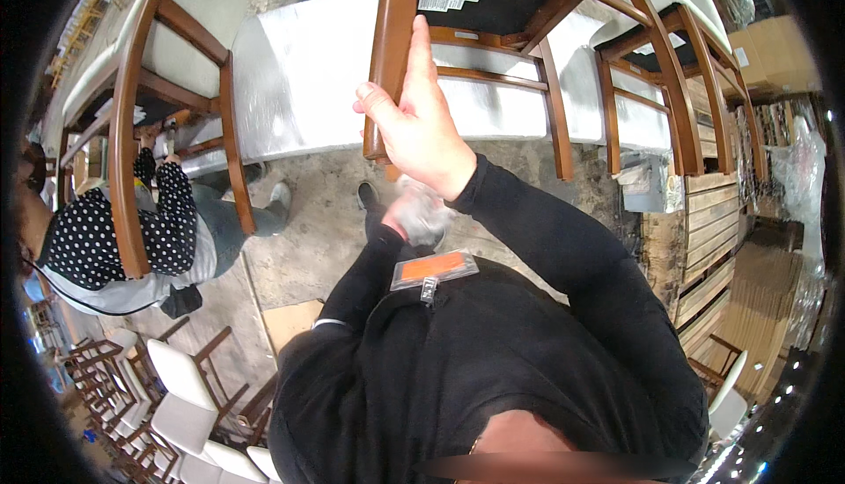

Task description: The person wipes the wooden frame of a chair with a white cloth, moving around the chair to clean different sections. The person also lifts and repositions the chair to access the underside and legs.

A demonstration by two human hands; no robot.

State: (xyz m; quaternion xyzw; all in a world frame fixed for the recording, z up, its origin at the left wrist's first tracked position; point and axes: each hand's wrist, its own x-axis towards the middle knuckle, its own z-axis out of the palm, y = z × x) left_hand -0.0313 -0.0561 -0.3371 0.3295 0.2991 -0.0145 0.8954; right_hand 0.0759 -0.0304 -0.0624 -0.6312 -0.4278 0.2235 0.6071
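Observation:
My right hand (415, 125) is wrapped around the brown wooden leg (389, 53) of an upturned chair (528, 9) with a black underside and a white label. Just below it, close to my chest, my left hand (414, 213) grips a crumpled piece of clear plastic (426, 204); the hand is blurred and partly hidden under my right wrist. Both arms are in black sleeves. An orange badge (434, 269) hangs on my chest.
The chair rests against a white wrapped surface (299, 70). More wooden chairs stand at the left (132, 132) and right (678, 70). A person in polka-dot sleeves (167, 211) works at the left chair. Stacked white-seated chairs (176, 396) lie lower left, timber stacks (713, 238) at right.

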